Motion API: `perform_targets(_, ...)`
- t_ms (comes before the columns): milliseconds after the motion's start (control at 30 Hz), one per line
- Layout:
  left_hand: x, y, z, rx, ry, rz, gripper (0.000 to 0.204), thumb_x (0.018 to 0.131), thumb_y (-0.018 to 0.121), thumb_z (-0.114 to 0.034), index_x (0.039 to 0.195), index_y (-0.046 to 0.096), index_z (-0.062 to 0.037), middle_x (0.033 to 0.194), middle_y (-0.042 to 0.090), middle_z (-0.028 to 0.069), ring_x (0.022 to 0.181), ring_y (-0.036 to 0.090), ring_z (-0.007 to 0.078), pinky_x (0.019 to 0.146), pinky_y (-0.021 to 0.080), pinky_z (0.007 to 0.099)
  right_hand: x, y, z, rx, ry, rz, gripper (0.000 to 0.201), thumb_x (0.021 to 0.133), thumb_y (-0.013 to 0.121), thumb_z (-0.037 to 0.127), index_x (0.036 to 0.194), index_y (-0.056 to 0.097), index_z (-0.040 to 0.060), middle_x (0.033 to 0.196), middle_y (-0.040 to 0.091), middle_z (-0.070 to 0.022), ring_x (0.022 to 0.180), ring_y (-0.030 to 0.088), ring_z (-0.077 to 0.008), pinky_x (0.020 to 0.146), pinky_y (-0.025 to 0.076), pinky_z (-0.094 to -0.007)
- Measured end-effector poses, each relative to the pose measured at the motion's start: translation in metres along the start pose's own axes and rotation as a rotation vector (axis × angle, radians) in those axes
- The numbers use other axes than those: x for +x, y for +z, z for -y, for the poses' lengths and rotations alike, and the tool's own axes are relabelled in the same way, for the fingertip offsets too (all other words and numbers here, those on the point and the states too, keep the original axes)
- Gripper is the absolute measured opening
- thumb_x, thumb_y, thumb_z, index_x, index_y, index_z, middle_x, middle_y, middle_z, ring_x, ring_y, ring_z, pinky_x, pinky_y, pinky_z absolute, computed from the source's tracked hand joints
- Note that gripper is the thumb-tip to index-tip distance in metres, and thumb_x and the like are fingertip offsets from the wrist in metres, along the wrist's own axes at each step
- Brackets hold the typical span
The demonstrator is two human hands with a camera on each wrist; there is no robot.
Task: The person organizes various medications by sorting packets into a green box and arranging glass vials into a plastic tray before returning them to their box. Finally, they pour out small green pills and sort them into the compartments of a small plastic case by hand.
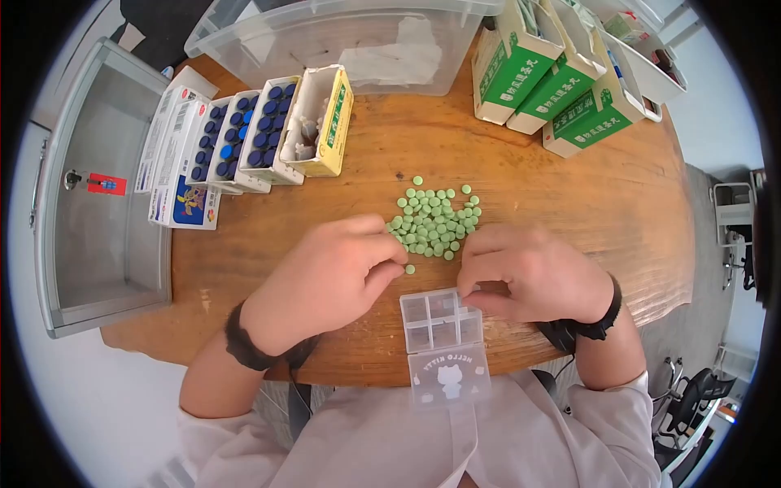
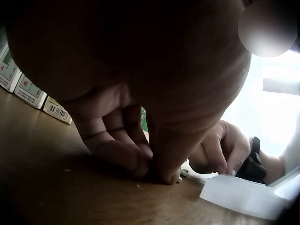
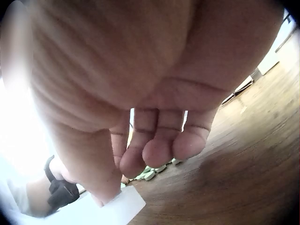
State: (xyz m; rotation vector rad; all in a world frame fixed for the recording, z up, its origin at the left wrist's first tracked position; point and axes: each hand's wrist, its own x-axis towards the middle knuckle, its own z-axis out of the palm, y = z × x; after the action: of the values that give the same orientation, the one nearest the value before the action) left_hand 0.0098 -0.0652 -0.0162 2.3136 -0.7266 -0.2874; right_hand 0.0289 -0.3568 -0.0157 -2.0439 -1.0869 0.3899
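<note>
Small round green tablets (image 1: 431, 218) lie in a loose pile on the wooden table. My left hand (image 1: 329, 264) reaches down at the pile's near left edge, thumb and forefinger close together; I cannot tell whether a tablet is between them. One stray tablet (image 1: 409, 269) lies right by those fingertips. A clear plastic pill box (image 1: 416, 311) stands open nearer to me, its Hello Kitty lid (image 1: 449, 376) folded toward my body. With thumb and forefinger, my right hand (image 1: 533, 272) pinches the box's far right corner, hiding that corner. Its other fingers are curled in the right wrist view.
Boxes of blue-capped vials (image 1: 232, 142) and a yellow carton (image 1: 329, 122) stand at the back left, beside a grey cabinet (image 1: 106, 187). A clear plastic bin (image 1: 342, 49) stands at the back. Green-and-white cartons (image 1: 561, 93) stand at the back right.
</note>
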Motion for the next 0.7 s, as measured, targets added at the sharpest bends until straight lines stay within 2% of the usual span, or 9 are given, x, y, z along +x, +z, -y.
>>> perform_targets(133,-0.004,0.004,-0.004,0.032,-0.015,-0.022,0.008,0.088,0.082,-0.003,0.095,0.078,-0.0051,0.092,0.071,0.0093,0.075,0.071,0.0291,0.066,0.057,0.0388,-0.002,-0.006,0.001,0.029,0.028,-0.056,0.015,0.085,0.086,0.004,0.096,0.077,0.0091,0.09,0.07,-0.0066,0.085,0.071,-0.03,0.074,0.057,-0.0389)
perform_targets(200,-0.007,0.009,-0.001,0.176,0.091,-0.149,0.01,0.085,0.081,-0.002,0.093,0.077,-0.0058,0.089,0.071,0.0082,0.071,0.071,0.0279,0.063,0.057,0.0373,-0.002,-0.01,-0.007,-0.016,0.088,-0.198,0.014,0.088,0.082,0.005,0.1,0.076,0.0069,0.092,0.071,-0.0096,0.088,0.072,-0.0333,0.074,0.058,-0.0422)
perform_targets(233,-0.008,0.007,-0.002,0.174,0.094,-0.149,0.01,0.085,0.081,-0.002,0.093,0.077,-0.0058,0.089,0.071,0.0082,0.071,0.071,0.0279,0.063,0.057,0.0373,-0.003,-0.009,-0.01,-0.024,0.173,-0.25,0.013,0.089,0.082,0.006,0.101,0.076,0.0061,0.096,0.073,-0.0104,0.087,0.072,-0.0342,0.074,0.058,-0.0423)
perform_targets(333,-0.011,-0.002,-0.007,0.046,0.086,-0.098,0.012,0.082,0.083,-0.001,0.09,0.078,-0.0075,0.086,0.072,0.0066,0.07,0.071,0.0262,0.062,0.057,0.0359,0.0,-0.016,-0.009,-0.026,0.188,-0.226,0.014,0.089,0.082,0.008,0.101,0.076,0.0058,0.096,0.074,-0.0106,0.087,0.073,-0.0341,0.075,0.058,-0.0429)
perform_targets(400,-0.016,-0.001,-0.009,-0.104,0.246,0.037,0.013,0.08,0.084,0.0,0.089,0.079,-0.0089,0.085,0.073,0.0056,0.069,0.071,0.0244,0.062,0.057,0.0351,0.002,-0.011,-0.011,-0.051,0.18,-0.199,0.014,0.088,0.083,0.006,0.1,0.076,0.0043,0.096,0.073,-0.0104,0.086,0.073,-0.0313,0.074,0.058,-0.0404)
perform_targets(433,-0.017,0.003,-0.009,-0.052,0.273,0.044,0.013,0.08,0.087,-0.002,0.089,0.08,-0.0094,0.084,0.073,0.0039,0.07,0.071,0.0227,0.061,0.057,0.0348,0.001,-0.007,-0.011,-0.069,0.171,-0.162,0.014,0.088,0.084,0.004,0.099,0.076,0.0027,0.095,0.072,-0.0102,0.086,0.073,-0.0284,0.073,0.058,-0.0379)
perform_targets(700,-0.013,0.002,-0.001,-0.114,0.241,0.07,0.012,0.085,0.091,-0.005,0.094,0.082,-0.0073,0.086,0.073,0.0045,0.07,0.069,0.0208,0.061,0.054,0.0332,0.0,-0.003,-0.013,-0.09,0.129,-0.197,0.012,0.087,0.082,0.004,0.097,0.076,0.0034,0.093,0.074,-0.0109,0.085,0.072,-0.0328,0.074,0.058,-0.0413)
